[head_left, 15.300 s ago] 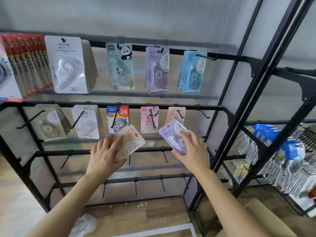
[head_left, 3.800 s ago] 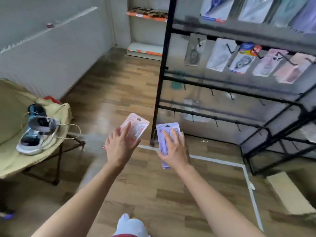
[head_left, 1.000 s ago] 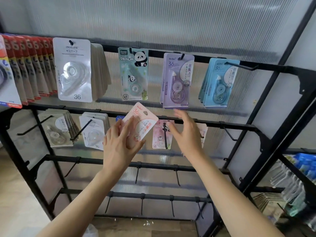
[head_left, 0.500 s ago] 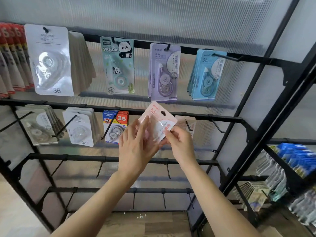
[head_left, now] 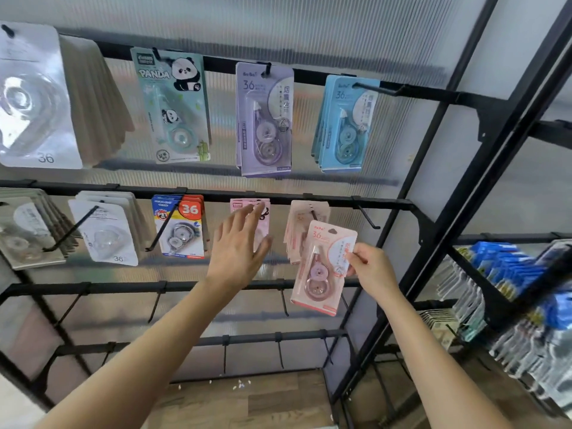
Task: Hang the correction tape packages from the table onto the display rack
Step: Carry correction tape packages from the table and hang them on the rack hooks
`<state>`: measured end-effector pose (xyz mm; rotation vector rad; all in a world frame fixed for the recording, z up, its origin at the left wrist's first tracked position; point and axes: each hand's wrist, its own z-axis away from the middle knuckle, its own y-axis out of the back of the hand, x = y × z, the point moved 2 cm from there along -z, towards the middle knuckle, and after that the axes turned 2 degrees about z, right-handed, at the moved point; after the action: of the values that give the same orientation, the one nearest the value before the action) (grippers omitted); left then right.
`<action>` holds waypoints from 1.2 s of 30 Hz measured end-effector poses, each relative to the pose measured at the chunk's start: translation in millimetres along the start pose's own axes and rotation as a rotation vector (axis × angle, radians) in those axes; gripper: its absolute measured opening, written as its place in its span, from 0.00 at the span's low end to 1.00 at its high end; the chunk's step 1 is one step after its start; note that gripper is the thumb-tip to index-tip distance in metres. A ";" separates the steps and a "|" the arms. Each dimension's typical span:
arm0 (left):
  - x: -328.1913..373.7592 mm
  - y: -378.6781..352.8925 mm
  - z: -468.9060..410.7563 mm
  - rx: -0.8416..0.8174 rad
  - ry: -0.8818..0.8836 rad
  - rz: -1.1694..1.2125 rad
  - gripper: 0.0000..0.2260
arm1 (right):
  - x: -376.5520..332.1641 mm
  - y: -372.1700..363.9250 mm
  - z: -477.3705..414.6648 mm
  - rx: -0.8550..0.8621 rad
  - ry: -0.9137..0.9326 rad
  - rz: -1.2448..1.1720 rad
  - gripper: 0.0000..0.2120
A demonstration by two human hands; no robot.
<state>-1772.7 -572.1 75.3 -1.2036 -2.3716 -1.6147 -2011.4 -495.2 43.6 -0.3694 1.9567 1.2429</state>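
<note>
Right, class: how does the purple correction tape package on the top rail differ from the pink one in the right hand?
The purple package hangs on a hook; the pink package is pinched by the right hand, on no hook. The purple package hangs nearly straight; the pink package tilts. Purple fronts a stack; pink is single. Both show "36" and a tape dispenser.

A pink correction tape package [head_left: 322, 267], marked 36, tilts slightly in the right grip [head_left: 373, 269], pinched at its three o'clock edge, just at five o'clock of the matching pink stack [head_left: 301, 224] on the black display rack [head_left: 340, 202].
</note>
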 end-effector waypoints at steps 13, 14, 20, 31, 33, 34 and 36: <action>-1.4 -22.1 -16.5 -0.055 -0.026 -0.290 0.21 | 1.1 -13.4 -34.7 -0.092 0.007 0.104 0.06; -1.7 -22.9 -16.4 -0.049 -0.024 -0.280 0.20 | 0.9 -14.6 -36.5 -0.093 0.004 0.115 0.06; -3.4 -26.7 -17.0 -0.042 -0.009 -0.268 0.20 | 1.8 -21.2 -55.2 -0.093 -0.018 0.154 0.08; -8.0 -33.3 -17.2 -0.075 0.050 -0.315 0.21 | -10.4 -47.1 -86.6 0.026 -0.031 0.201 0.07; -9.2 -33.3 -17.0 -0.078 0.050 -0.310 0.20 | -10.0 -48.0 -82.2 0.062 -0.059 0.149 0.08; -9.6 -33.0 -17.1 -0.079 0.048 -0.309 0.21 | -9.9 -46.8 -79.1 0.079 -0.073 0.128 0.10; -9.3 -31.4 -17.4 -0.083 0.046 -0.319 0.21 | -9.3 -42.7 -70.4 0.098 -0.093 0.099 0.16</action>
<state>-1791.8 -596.5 54.9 -0.8168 -2.5966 -1.8186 -2011.4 -577.9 39.0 -0.1647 1.9674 1.1991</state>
